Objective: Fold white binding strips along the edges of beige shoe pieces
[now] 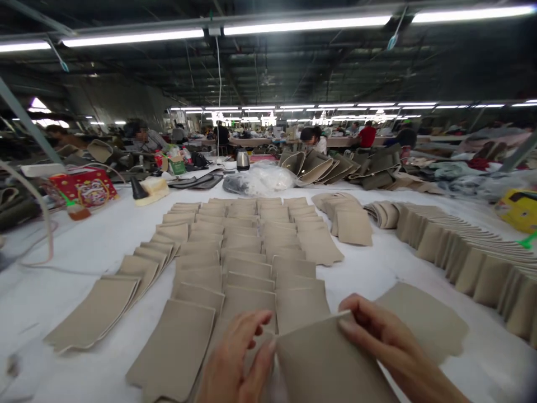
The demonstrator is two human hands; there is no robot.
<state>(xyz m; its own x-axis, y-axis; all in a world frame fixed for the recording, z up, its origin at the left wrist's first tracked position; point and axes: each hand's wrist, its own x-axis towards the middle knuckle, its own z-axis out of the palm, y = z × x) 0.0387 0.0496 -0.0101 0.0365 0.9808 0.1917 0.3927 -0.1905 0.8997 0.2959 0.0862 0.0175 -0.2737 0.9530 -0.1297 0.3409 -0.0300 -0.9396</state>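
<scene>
Close to me at the bottom, both hands hold a beige fabric piece (323,366). My left hand (237,361) pinches its left edge with thumb and fingers. My right hand (377,336) grips its top right corner, fingers curled over the edge. In front of them, several rows of the same beige pieces (247,252) lie overlapping on the white table (75,252). One more loose beige piece (428,319) lies flat just right of my right hand.
A long fanned stack of beige pieces (470,252) runs along the right side. A clear plastic bag (262,179), a kettle (243,160) and a red box (84,187) stand at the far end. Other people work at tables behind.
</scene>
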